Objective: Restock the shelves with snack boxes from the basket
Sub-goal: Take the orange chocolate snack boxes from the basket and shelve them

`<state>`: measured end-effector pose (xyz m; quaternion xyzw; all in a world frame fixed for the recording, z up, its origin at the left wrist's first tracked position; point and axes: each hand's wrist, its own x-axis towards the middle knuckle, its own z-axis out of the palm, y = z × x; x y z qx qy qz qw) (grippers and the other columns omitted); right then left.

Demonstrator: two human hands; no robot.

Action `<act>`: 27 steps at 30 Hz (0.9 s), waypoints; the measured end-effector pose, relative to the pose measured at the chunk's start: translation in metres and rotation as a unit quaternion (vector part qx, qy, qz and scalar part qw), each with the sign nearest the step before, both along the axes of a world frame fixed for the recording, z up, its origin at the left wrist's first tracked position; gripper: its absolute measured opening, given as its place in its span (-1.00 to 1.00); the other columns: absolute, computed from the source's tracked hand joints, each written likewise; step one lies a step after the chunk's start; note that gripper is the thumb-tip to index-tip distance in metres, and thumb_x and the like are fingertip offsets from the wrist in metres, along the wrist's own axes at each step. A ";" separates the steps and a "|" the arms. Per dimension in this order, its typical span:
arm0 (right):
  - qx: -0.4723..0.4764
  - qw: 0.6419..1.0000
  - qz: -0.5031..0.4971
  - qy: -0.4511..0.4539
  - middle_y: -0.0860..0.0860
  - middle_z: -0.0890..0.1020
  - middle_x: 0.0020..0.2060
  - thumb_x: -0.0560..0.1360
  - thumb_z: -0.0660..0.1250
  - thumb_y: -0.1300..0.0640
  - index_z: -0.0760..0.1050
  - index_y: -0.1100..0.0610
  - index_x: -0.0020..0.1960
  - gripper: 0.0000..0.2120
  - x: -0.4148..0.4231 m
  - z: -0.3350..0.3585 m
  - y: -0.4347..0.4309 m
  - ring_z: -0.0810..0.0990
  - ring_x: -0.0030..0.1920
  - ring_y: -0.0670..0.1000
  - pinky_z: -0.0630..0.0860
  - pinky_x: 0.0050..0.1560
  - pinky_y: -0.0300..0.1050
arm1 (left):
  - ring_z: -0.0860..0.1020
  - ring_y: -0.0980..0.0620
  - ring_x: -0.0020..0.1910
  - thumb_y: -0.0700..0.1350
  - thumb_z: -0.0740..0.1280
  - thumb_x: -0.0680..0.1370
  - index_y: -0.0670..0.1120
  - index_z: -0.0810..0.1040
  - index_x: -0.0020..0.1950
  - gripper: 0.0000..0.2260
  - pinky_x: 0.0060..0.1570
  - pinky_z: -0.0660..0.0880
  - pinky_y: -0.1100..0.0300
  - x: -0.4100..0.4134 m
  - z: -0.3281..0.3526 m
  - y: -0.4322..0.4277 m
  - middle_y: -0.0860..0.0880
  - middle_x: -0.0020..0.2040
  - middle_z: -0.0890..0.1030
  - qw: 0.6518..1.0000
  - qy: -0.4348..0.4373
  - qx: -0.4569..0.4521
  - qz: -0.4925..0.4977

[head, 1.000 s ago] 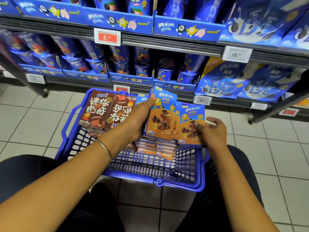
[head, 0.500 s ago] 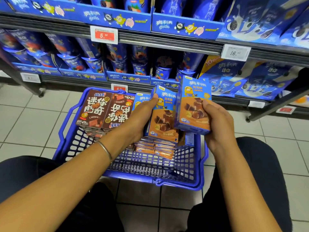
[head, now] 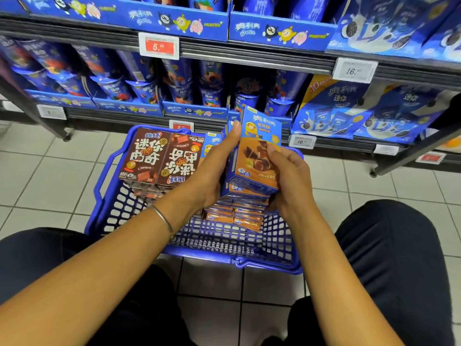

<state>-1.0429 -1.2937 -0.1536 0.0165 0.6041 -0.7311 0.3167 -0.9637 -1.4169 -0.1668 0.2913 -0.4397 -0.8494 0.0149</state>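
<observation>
A blue-and-orange box [head: 257,151] is held upright, slightly tilted, over the far right part of the basket [head: 104,191], just above the view's centre. It is clamped from both sides. At its 9 o'clock the left hand [head: 214,171] is wrapped round it, together with further like boxes pressed behind it, thumb up along the top corner. At its 4 o'clock the right hand [head: 287,176] grips it, fingers curled onto the front face. Below it, at 6 o'clock, a stack [head: 237,213] of the same boxes is seen lying in the basket. At 9 o'clock two brown boxes [head: 159,158] are stood side by side on others. A bangle [head: 163,221] is worn on the left wrist. The basket is set on a tiled floor [head: 37,171]. At 12 o'clock the shelves [head: 249,61] are filled with blue cups [head: 179,86], with bags [head: 349,113] at 2 o'clock and a red tag [head: 159,46] at 11 o'clock.
</observation>
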 end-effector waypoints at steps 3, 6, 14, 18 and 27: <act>-0.004 1.000 0.011 0.000 0.21 0.74 -0.08 0.55 0.42 0.15 0.59 0.22 0.12 -0.81 -0.003 0.004 -0.001 0.72 -0.17 0.09 0.67 -0.16 -0.02 | 0.68 -0.24 0.26 0.45 0.44 0.41 -0.08 0.69 0.33 -0.27 0.34 0.57 -0.26 0.002 0.003 0.000 -0.21 0.28 0.70 1.000 0.000 -0.030 0.000; 0.006 0.999 0.039 0.031 0.18 0.74 -0.10 0.53 0.44 0.15 0.58 0.22 0.12 -0.78 -0.004 0.007 -0.002 0.72 -0.18 0.10 0.66 -0.15 0.00 | 0.68 -0.26 0.26 0.40 0.42 0.48 -0.14 0.63 0.39 -0.27 0.33 0.57 -0.26 0.003 0.009 0.000 -0.23 0.27 0.70 0.999 -0.009 -0.053 0.002; 0.010 0.993 0.089 0.080 0.16 0.72 0.07 0.54 0.41 0.03 0.61 0.10 0.18 -0.74 -0.002 -0.001 -0.007 0.71 0.07 0.20 0.64 0.09 0.15 | 0.75 -0.17 0.01 0.07 0.43 0.62 -0.10 0.72 0.18 -0.72 0.00 0.70 -0.02 0.007 0.012 -0.009 -0.18 0.11 0.76 0.997 -0.022 -0.049 0.050; 0.056 0.997 0.014 0.051 0.08 0.72 -0.10 0.59 0.33 -0.01 0.61 0.05 -0.05 -0.83 -0.013 -0.021 -0.006 0.68 -0.12 0.08 0.59 -0.13 -0.01 | 0.77 -0.14 -0.06 0.03 0.40 0.64 -0.07 0.76 0.03 -0.79 -0.10 0.70 -0.01 0.004 0.017 -0.019 -0.16 0.05 0.77 0.995 0.004 -0.012 0.104; 0.321 0.912 0.118 0.228 0.11 0.64 -0.01 0.34 0.37 -0.19 0.54 0.12 0.02 -0.57 -0.003 -0.070 -0.005 0.55 0.16 0.18 0.55 0.10 0.19 | 0.74 -0.18 0.10 0.04 0.47 0.60 -0.10 0.70 0.23 -0.71 0.17 0.67 -0.15 0.009 0.010 -0.031 -0.18 0.16 0.75 0.991 -0.024 -0.025 0.126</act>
